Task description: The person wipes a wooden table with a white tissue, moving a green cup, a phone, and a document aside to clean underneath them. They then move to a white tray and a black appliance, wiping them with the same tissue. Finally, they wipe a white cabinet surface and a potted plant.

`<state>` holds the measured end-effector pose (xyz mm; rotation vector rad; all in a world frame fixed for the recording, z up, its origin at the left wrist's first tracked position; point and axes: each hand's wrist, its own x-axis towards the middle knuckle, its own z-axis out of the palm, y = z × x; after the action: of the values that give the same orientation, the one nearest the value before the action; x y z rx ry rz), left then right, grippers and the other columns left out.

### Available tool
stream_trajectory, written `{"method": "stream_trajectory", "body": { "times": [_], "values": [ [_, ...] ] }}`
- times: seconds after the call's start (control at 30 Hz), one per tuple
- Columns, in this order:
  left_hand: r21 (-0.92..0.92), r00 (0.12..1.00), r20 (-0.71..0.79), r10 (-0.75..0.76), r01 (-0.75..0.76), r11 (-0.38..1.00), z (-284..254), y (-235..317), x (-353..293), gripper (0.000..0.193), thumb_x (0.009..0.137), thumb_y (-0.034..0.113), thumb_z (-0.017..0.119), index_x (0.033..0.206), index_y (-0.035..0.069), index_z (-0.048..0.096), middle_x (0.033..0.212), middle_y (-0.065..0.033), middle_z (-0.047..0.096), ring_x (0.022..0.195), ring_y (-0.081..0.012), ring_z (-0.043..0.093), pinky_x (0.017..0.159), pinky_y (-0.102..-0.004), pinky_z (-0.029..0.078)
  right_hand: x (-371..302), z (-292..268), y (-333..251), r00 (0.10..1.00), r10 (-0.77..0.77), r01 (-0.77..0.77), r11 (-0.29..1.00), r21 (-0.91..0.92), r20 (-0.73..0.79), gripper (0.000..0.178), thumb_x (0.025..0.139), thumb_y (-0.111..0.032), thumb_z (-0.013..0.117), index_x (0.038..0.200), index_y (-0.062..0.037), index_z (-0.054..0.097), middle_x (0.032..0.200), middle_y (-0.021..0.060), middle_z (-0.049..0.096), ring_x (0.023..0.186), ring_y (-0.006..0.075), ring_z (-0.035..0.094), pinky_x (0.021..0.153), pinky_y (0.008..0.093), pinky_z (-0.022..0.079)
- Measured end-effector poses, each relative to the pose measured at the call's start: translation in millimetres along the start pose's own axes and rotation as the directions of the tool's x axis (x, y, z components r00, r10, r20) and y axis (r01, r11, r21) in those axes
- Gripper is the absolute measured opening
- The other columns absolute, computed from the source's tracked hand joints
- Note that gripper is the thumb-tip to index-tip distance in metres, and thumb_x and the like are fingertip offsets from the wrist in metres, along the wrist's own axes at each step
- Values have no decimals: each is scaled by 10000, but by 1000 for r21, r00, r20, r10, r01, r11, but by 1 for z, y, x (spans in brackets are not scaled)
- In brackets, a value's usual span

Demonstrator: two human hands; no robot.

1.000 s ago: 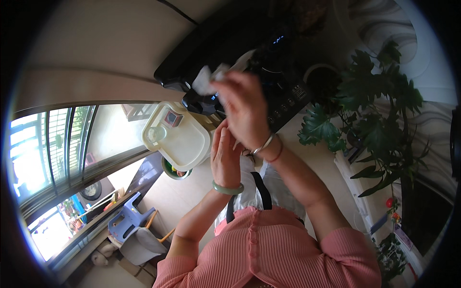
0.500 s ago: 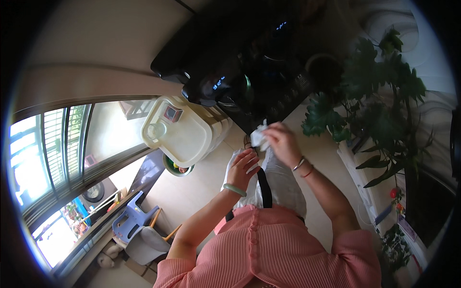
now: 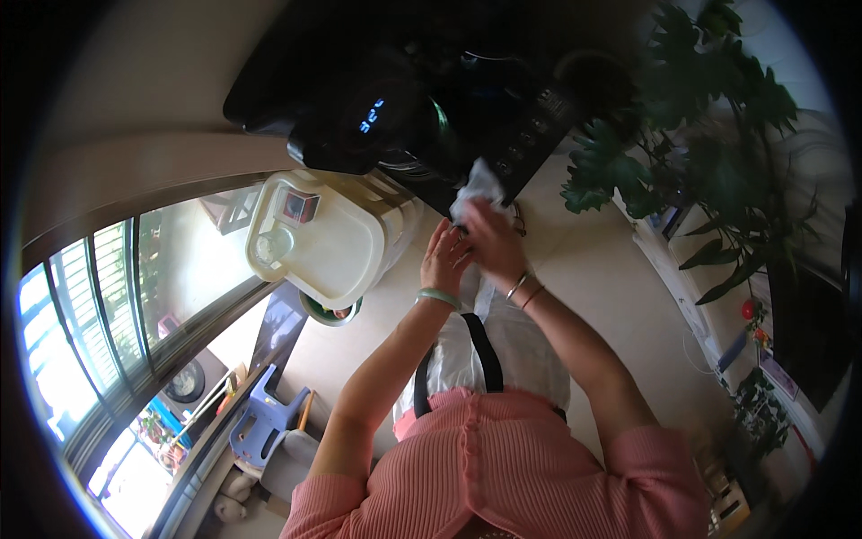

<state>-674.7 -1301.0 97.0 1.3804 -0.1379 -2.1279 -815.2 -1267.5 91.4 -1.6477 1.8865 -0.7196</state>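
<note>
A crumpled white tissue [image 3: 479, 182] is pinched in my right hand [image 3: 492, 241], close to the near edge of a glossy black panel [image 3: 534, 135] with a row of round markings. Motion blurs the right fingers a little. Just beside it, my left hand [image 3: 443, 260] is raised with its fingers stretched and slightly apart, holding nothing that I can see. Its fingertips come up against or very near the right hand; I cannot tell whether they touch. Behind the panel, a dark appliance shows a glowing blue display [image 3: 371, 115].
To the left stands a cream tray-topped cart [image 3: 346, 256] with a clear cup [image 3: 274, 242] and a small box [image 3: 298, 207]. A green-rimmed bin [image 3: 332, 310] sits below it. Farther down are a blue plastic chair [image 3: 262, 418] and a window. A leafy plant [image 3: 611, 171] spreads at right.
Both hands have moved forward and closer together, and the tissue has come nearer the black panel. The view has shifted, so the panel and display appear larger.
</note>
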Motion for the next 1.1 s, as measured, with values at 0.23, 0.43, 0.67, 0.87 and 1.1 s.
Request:
{"method": "stream_trajectory", "body": {
  "times": [0.23, 0.43, 0.67, 0.87, 1.1],
  "values": [
    [142, 997, -79, -25, 37, 989, -11, 1, -8, 527, 1065, 344, 496, 1531, 117, 397, 1456, -132, 546, 1286, -280, 578, 1032, -440, 499, 2, -36, 22, 966, -255, 258, 960, -110, 43, 311, 991, -137, 544, 1275, -47, 634, 1426, 86, 563, 1345, 320, 512, 1100, 400, 429],
    [165, 997, -77, -9, 22, 986, -12, -7, -11, 551, 1062, 366, 503, 1537, 112, 386, 1490, -151, 513, 1319, -296, 553, 1062, -451, 492, 79, -82, 63, 927, -169, 8, 901, -434, -334, 288, 930, -62, 608, 1214, -22, 629, 1394, 117, 561, 1261, 350, 542, 1046, 434, 464],
    [83, 984, -164, -74, 88, 993, -29, -52, 3, 431, 1046, 397, 525, 1376, 120, 523, 1272, -91, 636, 1111, -236, 641, 911, -412, 552, -19, 15, 13, 979, -168, 182, 975, 126, -117, 194, 924, -91, 621, 1088, -63, 721, 1223, 92, 669, 1099, 301, 618, 963, 404, 506],
    [249, 989, -110, -94, 119, 961, -11, -107, -24, 409, 1021, 404, 588, 1327, 133, 571, 1257, -65, 651, 1112, -212, 646, 884, -377, 543, -126, -32, 28, 841, 520, -300, 674, 675, -147, 132, 935, -82, 656, 1017, -20, 739, 906, 86, 748, 839, 191, 718, 774, 296, 557],
    [732, 951, 179, -252, 42, 680, 85, -214, -85, 440, 1009, 384, 617, 1361, 125, 565, 1268, -60, 662, 1146, -189, 641, 905, -356, 511, -266, -117, 103, 641, 730, -211, -130, 969, 238, 293, 968, -157, 679, 1233, -35, 697, 1057, 34, 715, 898, 108, 663, 752, 267, 538]
  ]
}}
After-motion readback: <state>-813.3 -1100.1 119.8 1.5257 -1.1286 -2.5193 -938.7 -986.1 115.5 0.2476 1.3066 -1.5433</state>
